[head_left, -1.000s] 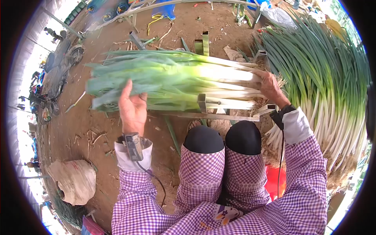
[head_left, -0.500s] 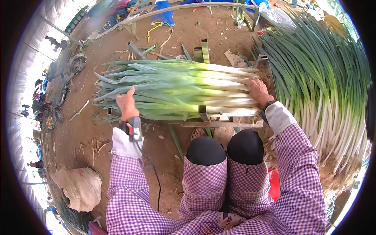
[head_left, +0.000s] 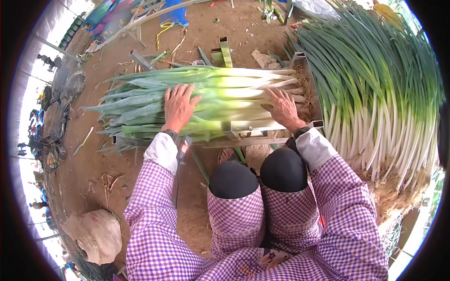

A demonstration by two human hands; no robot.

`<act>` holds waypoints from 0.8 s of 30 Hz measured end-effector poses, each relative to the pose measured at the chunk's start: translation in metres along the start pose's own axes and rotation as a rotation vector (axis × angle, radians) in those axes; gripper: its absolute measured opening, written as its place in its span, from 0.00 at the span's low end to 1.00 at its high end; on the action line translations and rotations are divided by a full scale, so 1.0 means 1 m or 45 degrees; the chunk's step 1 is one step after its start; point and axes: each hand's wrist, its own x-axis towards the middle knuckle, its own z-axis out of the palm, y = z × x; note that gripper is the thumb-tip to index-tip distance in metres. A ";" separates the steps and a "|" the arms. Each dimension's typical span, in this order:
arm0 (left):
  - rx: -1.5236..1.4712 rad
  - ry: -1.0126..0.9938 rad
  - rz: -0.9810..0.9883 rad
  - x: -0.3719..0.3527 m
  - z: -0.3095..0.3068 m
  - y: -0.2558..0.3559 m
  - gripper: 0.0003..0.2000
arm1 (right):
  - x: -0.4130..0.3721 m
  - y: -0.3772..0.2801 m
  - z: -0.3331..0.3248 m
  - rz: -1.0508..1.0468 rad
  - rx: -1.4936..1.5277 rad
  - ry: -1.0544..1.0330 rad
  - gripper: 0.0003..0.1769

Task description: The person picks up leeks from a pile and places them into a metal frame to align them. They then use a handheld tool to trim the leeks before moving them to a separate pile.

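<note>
Both my arms, in purple-and-white checked sleeves (head_left: 150,201), reach forward, palms turned down. My left hand (head_left: 179,107) lies on the leaves, fingers slightly spread and pointing away from me, thumb stretched out to the right. My right hand (head_left: 283,110) rests over the white stalks, fingers parted and a little bent, pointing away and toward the left. Under both hands is a thick bundle of long green-and-white onions (head_left: 227,93), lying sideways in a silver metal frame (head_left: 257,125) in front of my knees, low above the brown dirt floor (head_left: 150,187). Its blue-green leaf tips fan out leftward; the middle pales to yellow-green; the white ends finish at the right in shaggy tan roots (head_left: 307,86).
</note>
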 end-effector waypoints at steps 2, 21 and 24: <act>-0.006 0.006 -0.002 -0.014 0.000 0.008 0.27 | -0.009 0.004 0.009 -0.036 0.011 0.077 0.34; 0.183 0.162 -0.056 -0.037 0.018 0.023 0.40 | -0.048 0.000 0.004 -0.221 0.064 0.014 0.33; 0.177 0.156 -0.105 -0.042 0.023 0.030 0.44 | -0.051 0.002 0.008 -0.210 0.037 -0.028 0.34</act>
